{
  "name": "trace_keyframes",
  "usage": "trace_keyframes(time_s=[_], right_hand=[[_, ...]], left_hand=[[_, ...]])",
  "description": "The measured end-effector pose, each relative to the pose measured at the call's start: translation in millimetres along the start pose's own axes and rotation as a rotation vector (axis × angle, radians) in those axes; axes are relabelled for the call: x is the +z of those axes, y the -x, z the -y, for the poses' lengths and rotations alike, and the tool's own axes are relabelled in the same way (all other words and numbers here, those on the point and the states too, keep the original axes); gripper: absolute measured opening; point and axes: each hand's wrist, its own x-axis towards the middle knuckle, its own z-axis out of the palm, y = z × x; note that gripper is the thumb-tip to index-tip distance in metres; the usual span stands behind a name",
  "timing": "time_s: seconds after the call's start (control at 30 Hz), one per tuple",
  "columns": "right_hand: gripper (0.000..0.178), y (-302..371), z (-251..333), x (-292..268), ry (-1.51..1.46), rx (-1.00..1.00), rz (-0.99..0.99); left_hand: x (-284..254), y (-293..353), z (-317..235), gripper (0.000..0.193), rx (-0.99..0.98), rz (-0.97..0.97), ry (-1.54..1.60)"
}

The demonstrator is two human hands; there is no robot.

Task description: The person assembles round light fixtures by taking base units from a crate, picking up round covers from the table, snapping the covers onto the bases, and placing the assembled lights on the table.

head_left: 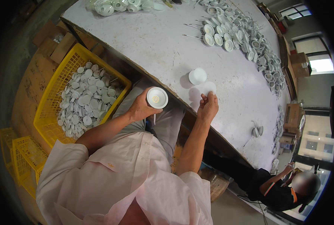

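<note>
My left hand (138,108) is wrapped around a white round downlight (162,104), tilted so its open face shows a small board with yellowish LED dots. A short white wire hangs below it. My right hand (208,108) pinches a thin, whitish round disc (209,87) between thumb and fingers, just above the table's near edge. Right beside that disc, a small stack of similar white discs (197,75) rests on the table.
A yellow plastic crate (47,112) full of white round lamp parts (88,95) stands at my left. On the white table (144,48) lie many downlights (245,33) at the far right and bagged white parts (118,5) at the back. Another person (283,193) sits at lower right.
</note>
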Motion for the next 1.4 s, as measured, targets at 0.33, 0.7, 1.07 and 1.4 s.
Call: trace_keyframes(time_s=[0.33,0.7,1.07,1.4], right_hand=[[0.015,74.3,-18.7,4.6,0.275,0.147,0.289],[0.026,82.8,-32.1,16.0,0.367,0.081,0.333],[0.026,71.4,-44.2,-2.1,0.138,0.235,0.5],[0.026,72.3,-44.2,-6.2,0.172,0.222,0.468]], left_hand=[[23.3,-26.0,-26.6,0.074,0.097,0.125,-0.032],[22.7,-20.8,-9.5,0.051,0.093,0.268,0.058],[24.9,-17.6,-13.4,0.043,0.081,0.312,0.024],[37.9,-23.6,-3.2,0.033,0.108,0.216,0.002]])
